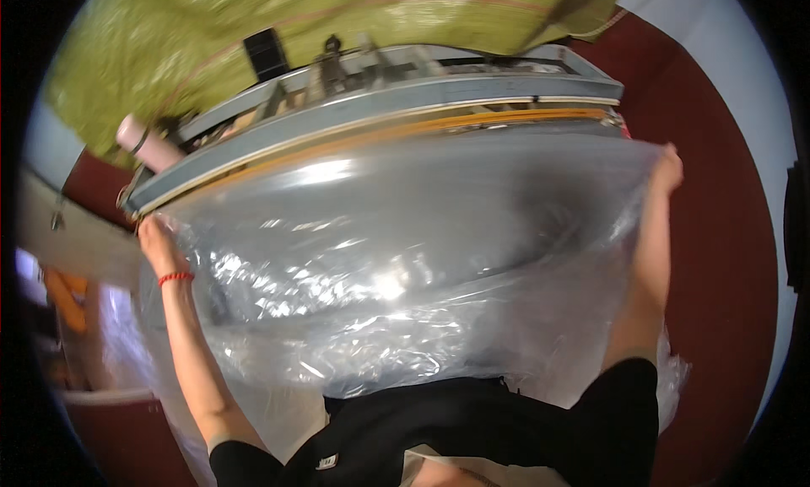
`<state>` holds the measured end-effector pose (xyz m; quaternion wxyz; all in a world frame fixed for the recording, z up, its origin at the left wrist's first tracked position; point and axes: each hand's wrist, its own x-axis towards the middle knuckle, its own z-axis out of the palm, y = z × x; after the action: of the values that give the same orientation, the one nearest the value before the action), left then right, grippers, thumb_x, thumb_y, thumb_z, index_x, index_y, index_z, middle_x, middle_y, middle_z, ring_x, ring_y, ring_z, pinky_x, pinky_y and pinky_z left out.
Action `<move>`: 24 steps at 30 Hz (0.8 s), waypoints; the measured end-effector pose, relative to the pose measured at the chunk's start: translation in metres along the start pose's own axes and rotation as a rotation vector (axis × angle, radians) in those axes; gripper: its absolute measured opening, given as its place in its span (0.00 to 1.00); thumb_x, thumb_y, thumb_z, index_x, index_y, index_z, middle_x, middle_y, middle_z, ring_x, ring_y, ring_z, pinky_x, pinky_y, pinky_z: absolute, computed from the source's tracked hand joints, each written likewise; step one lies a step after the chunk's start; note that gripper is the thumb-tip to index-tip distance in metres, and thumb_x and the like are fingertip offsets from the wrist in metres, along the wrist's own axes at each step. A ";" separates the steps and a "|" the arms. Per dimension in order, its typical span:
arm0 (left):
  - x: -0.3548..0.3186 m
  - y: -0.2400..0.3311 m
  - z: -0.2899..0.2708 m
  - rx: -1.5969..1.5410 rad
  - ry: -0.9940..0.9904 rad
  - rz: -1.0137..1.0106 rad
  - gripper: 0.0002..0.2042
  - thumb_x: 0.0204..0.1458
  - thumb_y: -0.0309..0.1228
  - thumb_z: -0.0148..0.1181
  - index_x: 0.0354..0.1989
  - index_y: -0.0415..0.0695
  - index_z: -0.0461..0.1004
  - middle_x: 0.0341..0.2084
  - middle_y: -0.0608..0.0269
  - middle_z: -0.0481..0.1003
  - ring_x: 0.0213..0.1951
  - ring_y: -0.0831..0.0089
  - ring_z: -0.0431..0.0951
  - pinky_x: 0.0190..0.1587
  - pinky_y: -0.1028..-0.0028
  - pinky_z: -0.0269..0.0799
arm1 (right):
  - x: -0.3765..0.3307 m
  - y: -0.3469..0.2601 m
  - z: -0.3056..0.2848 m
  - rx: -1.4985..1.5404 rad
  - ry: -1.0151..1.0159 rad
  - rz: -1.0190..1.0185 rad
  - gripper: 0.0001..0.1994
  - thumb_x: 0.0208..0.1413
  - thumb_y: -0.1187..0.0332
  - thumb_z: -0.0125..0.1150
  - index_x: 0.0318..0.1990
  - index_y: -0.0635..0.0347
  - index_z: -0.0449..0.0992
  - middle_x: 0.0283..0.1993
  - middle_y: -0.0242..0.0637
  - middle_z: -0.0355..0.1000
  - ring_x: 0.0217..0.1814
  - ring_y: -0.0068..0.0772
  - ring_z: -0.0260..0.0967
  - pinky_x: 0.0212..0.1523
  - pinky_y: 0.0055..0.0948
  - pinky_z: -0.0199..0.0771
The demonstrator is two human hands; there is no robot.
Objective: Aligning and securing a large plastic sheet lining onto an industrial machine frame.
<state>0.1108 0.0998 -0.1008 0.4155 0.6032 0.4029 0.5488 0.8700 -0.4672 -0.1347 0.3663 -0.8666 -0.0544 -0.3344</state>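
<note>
A wide sheet of clear plastic film (363, 226) is stretched between my two hands and hangs in crinkled folds toward my body. My left hand (158, 241), with a red bracelet at the wrist, is closed on the film's far left corner. At the far right corner my right hand (667, 172) grips the film, its fingers closed. The film's far edge lies along the front of a long grey metal machine (380, 101), beside an orange-yellow strip (388, 133). Whether the film goes into the machine cannot be made out.
Yellow-green woven sheeting (337, 10) covers the area behind the machine. A pink cylinder (148, 144) stands by the machine's left end, and a black flat object (266, 53) sits at its back. Dark red floor (717, 259) extends along the right, beside a pale wall.
</note>
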 end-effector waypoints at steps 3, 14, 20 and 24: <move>0.025 -0.066 -0.015 0.375 0.243 0.073 0.08 0.49 0.31 0.46 0.19 0.45 0.63 0.16 0.74 0.60 0.20 0.85 0.57 0.22 0.82 0.54 | -0.037 -0.038 0.053 -0.102 -0.012 -0.194 0.18 0.52 0.54 0.47 0.28 0.63 0.72 0.30 0.47 0.70 0.35 0.42 0.68 0.37 0.37 0.64; 0.083 -0.141 -0.035 0.149 0.195 0.050 0.08 0.50 0.32 0.54 0.23 0.44 0.69 0.20 0.76 0.65 0.24 0.85 0.60 0.29 0.84 0.56 | -0.062 -0.081 0.136 0.633 -0.141 0.098 0.11 0.48 0.64 0.58 0.27 0.64 0.70 0.22 0.30 0.67 0.25 0.18 0.61 0.29 0.21 0.63; 0.078 -0.135 -0.036 0.209 0.239 0.068 0.08 0.49 0.31 0.54 0.21 0.45 0.68 0.18 0.76 0.65 0.21 0.85 0.61 0.25 0.85 0.57 | -0.052 -0.067 0.143 0.312 0.099 -0.055 0.07 0.48 0.68 0.55 0.26 0.62 0.68 0.21 0.33 0.67 0.21 0.19 0.62 0.23 0.18 0.63; 0.077 -0.128 -0.049 0.136 0.351 -0.095 0.06 0.48 0.30 0.51 0.22 0.45 0.65 0.14 0.75 0.62 0.15 0.85 0.59 0.17 0.85 0.54 | -0.062 -0.105 0.116 0.730 -0.034 0.302 0.10 0.55 0.64 0.42 0.29 0.61 0.65 0.18 0.35 0.64 0.13 0.23 0.62 0.10 0.20 0.58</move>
<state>0.0641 0.2176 -0.1938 0.3228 0.5051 0.5334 0.5968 0.8492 -0.3033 -0.1691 0.6946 -0.6829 -0.0478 -0.2212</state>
